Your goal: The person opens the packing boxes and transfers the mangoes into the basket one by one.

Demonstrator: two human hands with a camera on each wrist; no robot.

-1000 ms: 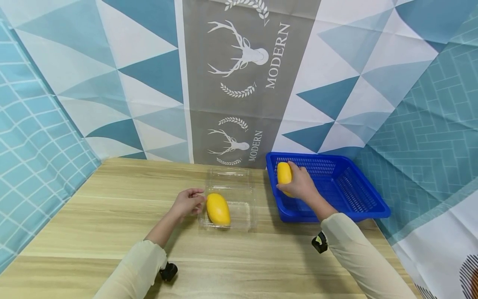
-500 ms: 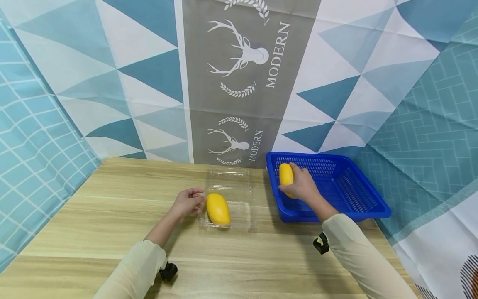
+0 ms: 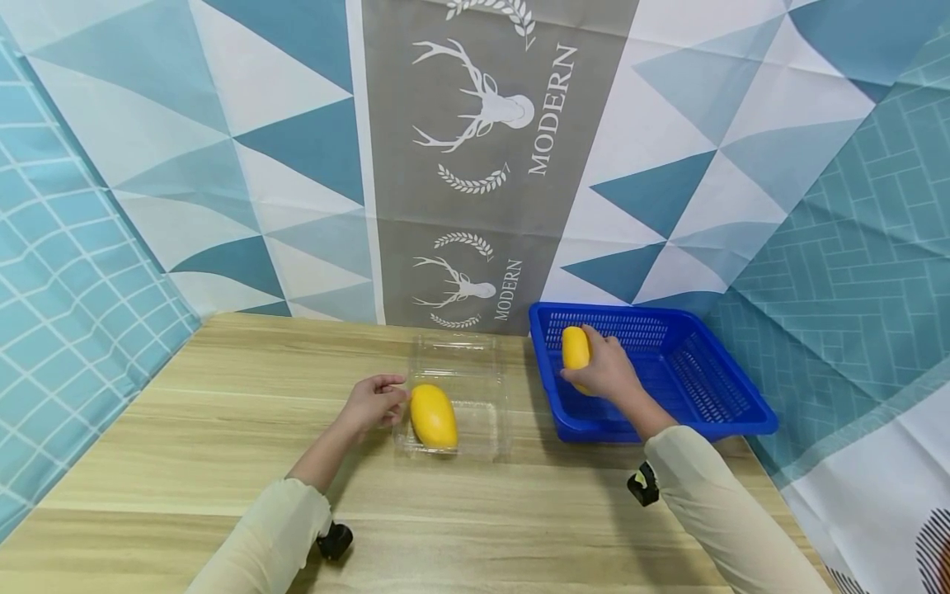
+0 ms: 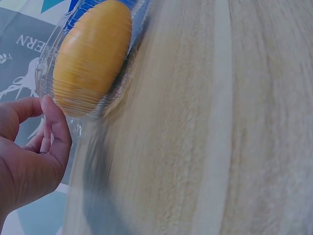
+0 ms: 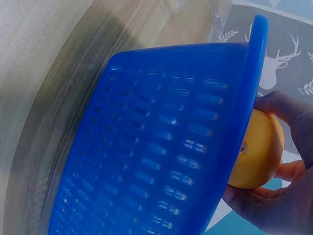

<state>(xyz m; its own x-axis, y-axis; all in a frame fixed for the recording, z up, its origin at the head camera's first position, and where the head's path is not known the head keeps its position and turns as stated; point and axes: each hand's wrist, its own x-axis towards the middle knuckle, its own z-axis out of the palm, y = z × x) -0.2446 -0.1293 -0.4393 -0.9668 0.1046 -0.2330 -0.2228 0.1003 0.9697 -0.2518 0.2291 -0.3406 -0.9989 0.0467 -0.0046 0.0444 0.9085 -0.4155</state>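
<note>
My right hand [image 3: 604, 365] grips a yellow mango [image 3: 576, 356] over the left part of the blue basket [image 3: 742, 412]. In the right wrist view this mango [image 5: 261, 149] shows behind the basket's rim, with thumb and fingers around it. A second mango [image 3: 434, 415] lies in the left half of a clear plastic box [image 3: 482, 429], whose hinged lid [image 3: 454, 353] is folded back. My left hand [image 3: 373, 403] is at the box's left side. In the left wrist view, thumb and forefinger of the left hand [image 4: 36, 142] pinch the box's edge beside the mango.
The wooden table [image 3: 416, 520] carries the box in the middle and the basket at the back right. Behind them hangs a patterned cloth [image 3: 460, 206] with deer heads. Tiled-pattern cloths [image 3: 67, 247] close off the sides.
My right hand has moved slightly right and down with its mango, farther in over the basket. The left hand, the box and the other mango have stayed put.
</note>
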